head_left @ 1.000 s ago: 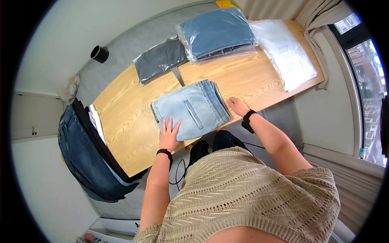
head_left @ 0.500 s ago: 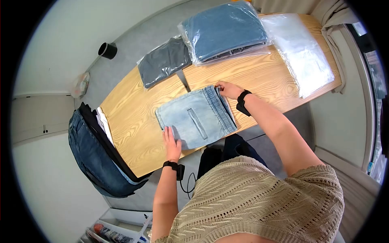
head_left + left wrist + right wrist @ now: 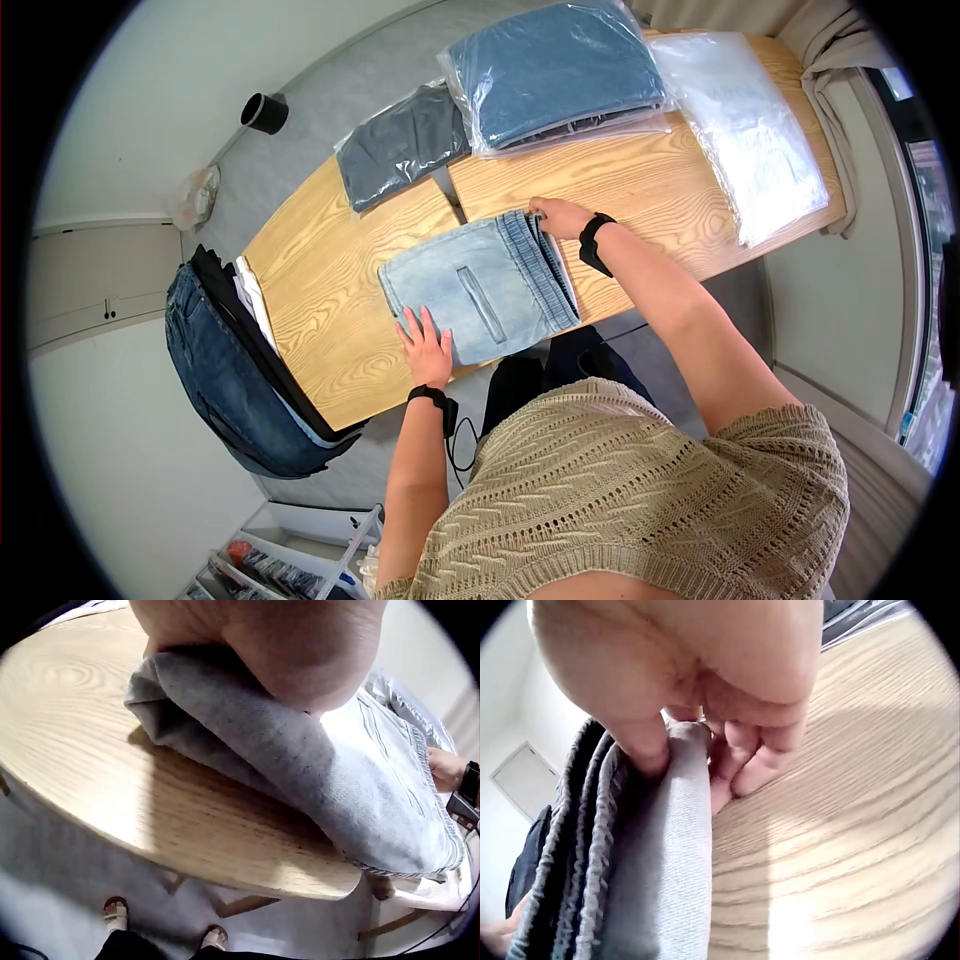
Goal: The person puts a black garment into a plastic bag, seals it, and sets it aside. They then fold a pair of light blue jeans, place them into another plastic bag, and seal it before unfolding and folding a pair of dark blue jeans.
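Light-blue jeans lie folded on the wooden table, their elastic waistband facing right. My left hand rests with fingers spread on the near left part of the denim; its palm covers the folded end in the left wrist view. At the far corner of the waistband, my right hand pinches the cloth. The right wrist view shows the thumb on the inner side of a pale denim fold and the other fingers on its outer side, near the tabletop.
Bagged dark grey clothing and a bagged blue stack sit along the back of the table. Clear plastic bags lie at the right. Dark jeans hang over the left edge. A black bin stands beyond.
My right hand has gone from the table beside the waistband to its far corner and taken hold of the cloth. The left hand stays on the jeans, shifting slightly. The head view has turned.
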Available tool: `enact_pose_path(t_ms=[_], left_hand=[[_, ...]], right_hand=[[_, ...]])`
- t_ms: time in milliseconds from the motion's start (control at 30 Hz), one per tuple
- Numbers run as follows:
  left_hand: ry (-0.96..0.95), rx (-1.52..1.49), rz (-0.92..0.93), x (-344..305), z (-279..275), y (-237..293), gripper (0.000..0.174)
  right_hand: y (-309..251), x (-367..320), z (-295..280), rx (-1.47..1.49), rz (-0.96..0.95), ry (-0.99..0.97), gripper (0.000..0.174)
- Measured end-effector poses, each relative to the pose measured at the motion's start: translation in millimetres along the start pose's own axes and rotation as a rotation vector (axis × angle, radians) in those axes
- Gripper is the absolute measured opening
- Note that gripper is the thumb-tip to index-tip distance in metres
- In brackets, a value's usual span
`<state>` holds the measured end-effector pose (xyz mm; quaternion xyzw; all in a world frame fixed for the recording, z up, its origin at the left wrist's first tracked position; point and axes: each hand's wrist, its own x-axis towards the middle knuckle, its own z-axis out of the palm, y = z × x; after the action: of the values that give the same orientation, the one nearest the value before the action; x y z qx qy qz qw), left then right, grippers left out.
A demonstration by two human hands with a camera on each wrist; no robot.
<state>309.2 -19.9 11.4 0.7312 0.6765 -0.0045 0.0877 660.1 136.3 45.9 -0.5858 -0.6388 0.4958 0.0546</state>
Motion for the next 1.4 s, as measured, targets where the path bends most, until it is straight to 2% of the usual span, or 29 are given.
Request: enact_pose_path(t_ms=[233,400,467,567,667,800,867,933,967,1000,1067,1200,1267,1300,1400], left_hand=[[-0.033,0.011,-0.018,2,2,-2,0.067],[-0.007,-0.012,-0.001,2,8,-6,0.068],[0.053,-0.009,0.050,2,9,-7,0.068],[0.025,-0.013,0.035,3,9,-7,0.069],[-0.041,0.008,-0.008,2,6,-7,0.069],[-0.042,-0.010,-0.011,4,9,-5,0.069],[0.014,-0.039,0.018,3,11,-8,0.069],[0.001,-0.027,0.020,3,11,-9,0.069],[-0.002,-0.015,0.015,4,12,-9,0.069],[-0.010,-0.017,0.011,3,12,-9,0.069],[0.036,0.005,0.040,4,13,-9,0.068],[0.018,-0.005,0.018,5,13,-9,0.068],[0.036,0.001,0.042,4,12,-10,0.068],[0.031,0.002,0.046,4,11,-9,0.068],[-0.013,0.004,0.009,5,10,-6,0.068]], right_hand=[[26,21,3,0.043,-0.084,-0.009,0.031],[16,4,10,0.120,-0.016,0.015,0.029],[20,2,19,-0.056,-0.117,0.204,0.027],[22,3,20,-0.114,-0.101,0.256,0.025],[17,0,11,0.026,0.009,0.153,0.023],[20,-1,11,-0.041,-0.065,0.204,0.020],[24,2,23,-0.035,-0.064,0.215,0.026],[28,-7,43,0.119,-0.036,0.474,0.035],[27,-18,52,0.108,0.012,0.528,0.041],[27,-32,62,0.107,0.017,0.520,0.041],[22,-60,74,0.054,0.237,0.487,0.036],[33,-87,87,0.031,0.219,0.450,0.034],[30,-99,86,-0.064,0.288,0.178,0.033],[35,-102,98,-0.073,0.266,0.238,0.037],[49,-97,114,-0.052,0.188,0.309,0.034]])
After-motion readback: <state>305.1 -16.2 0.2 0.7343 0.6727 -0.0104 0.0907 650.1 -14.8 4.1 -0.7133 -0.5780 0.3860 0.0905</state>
